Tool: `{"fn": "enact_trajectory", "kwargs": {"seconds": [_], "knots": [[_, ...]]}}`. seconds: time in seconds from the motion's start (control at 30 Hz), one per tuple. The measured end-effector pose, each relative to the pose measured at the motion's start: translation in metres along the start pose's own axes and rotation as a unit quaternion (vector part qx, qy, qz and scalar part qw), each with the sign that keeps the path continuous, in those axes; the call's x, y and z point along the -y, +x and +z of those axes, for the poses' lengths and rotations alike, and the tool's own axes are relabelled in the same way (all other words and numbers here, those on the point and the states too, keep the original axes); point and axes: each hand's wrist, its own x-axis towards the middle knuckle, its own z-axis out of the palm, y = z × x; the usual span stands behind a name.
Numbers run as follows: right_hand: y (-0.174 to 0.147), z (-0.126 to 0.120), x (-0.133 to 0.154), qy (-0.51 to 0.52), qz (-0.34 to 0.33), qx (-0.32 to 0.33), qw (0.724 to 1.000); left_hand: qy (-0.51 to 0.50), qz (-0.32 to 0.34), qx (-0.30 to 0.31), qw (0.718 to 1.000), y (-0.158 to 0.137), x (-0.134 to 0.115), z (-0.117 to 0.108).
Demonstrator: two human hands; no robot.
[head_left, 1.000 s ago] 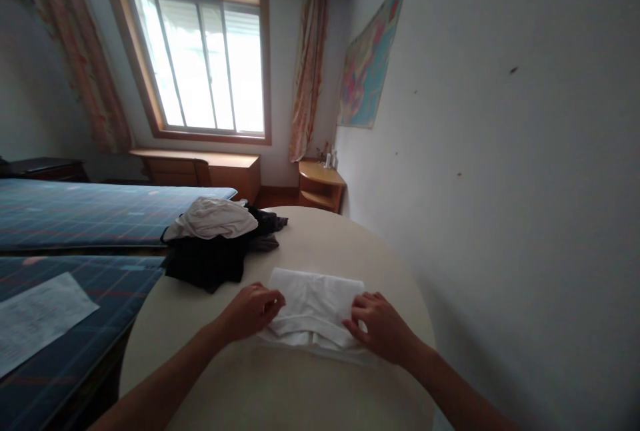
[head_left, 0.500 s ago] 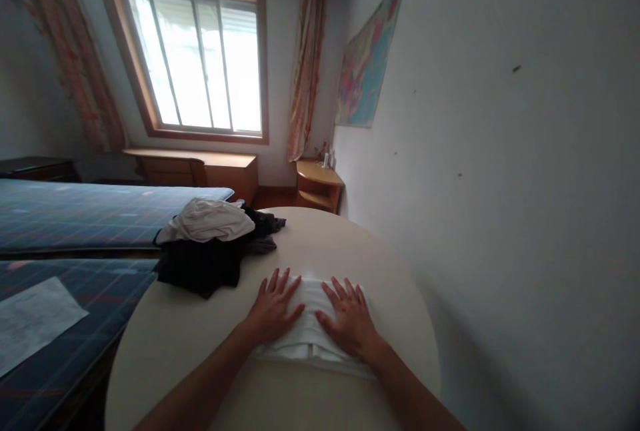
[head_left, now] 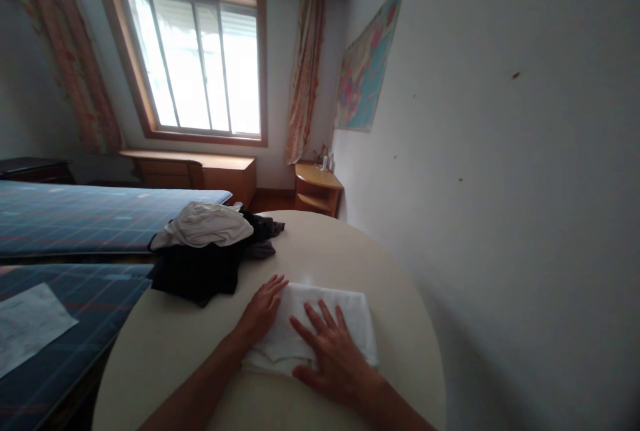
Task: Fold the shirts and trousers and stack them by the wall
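Note:
A white cloth garment (head_left: 353, 324), folded into a flat rectangle, lies on the round cream table (head_left: 165, 357). My left hand (head_left: 263, 309) rests along its left edge, fingers stretched out and pointing away from me. Over the garment's near middle and right part, my right hand (head_left: 333, 351) lies palm down with its fingers spread. Neither hand grips the cloth. Part of the near edge is hidden beneath my right hand, and the kind of garment cannot be made out.
A heap of clothes sits at the table's far left, a white garment (head_left: 205, 224) over a black one (head_left: 197, 277). Plaid mattresses (head_left: 100, 217) stand to the left, with a paper sheet (head_left: 33, 324) on the nearer. A wall (head_left: 500, 251) runs close along the right.
My right hand has moved left and nearer to me across the cloth. My left hand has slid outward to the left edge. The cloth's top looks flatter.

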Motion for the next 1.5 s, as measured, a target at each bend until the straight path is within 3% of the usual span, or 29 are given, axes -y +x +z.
{"fn": "enact_trajectory", "kwargs": {"seconds": [0.13,0.23,0.33,0.5,0.77,1.23,1.5], "knots": [[-0.002,-0.004,-0.004,0.002,-0.02,0.022,1.0,-0.111,-0.032,-0.092,0.989,0.002,0.01,-0.001],[0.006,-0.003,-0.012,-0.011,0.049,0.007,0.999,-0.134,-0.063,-0.124,0.981,0.001,0.009,0.004],[0.021,-0.001,-0.03,-0.042,0.166,-0.036,0.985,-0.092,-0.067,-0.11,0.987,0.0,0.009,0.011],[0.052,-0.005,-0.076,-0.089,0.346,-0.078,0.931,0.011,-0.014,-0.091,0.996,-0.001,0.01,0.015],[0.094,-0.018,-0.142,-0.1,0.492,-0.104,0.859,0.087,0.009,-0.052,0.995,-0.004,0.011,0.017],[0.126,-0.036,-0.206,-0.089,0.553,-0.15,0.815,0.139,0.007,0.009,0.99,-0.011,0.008,0.018],[0.131,-0.044,-0.214,-0.072,0.558,-0.169,0.809,0.144,0.0,0.003,0.99,-0.008,0.0,0.014]]}}
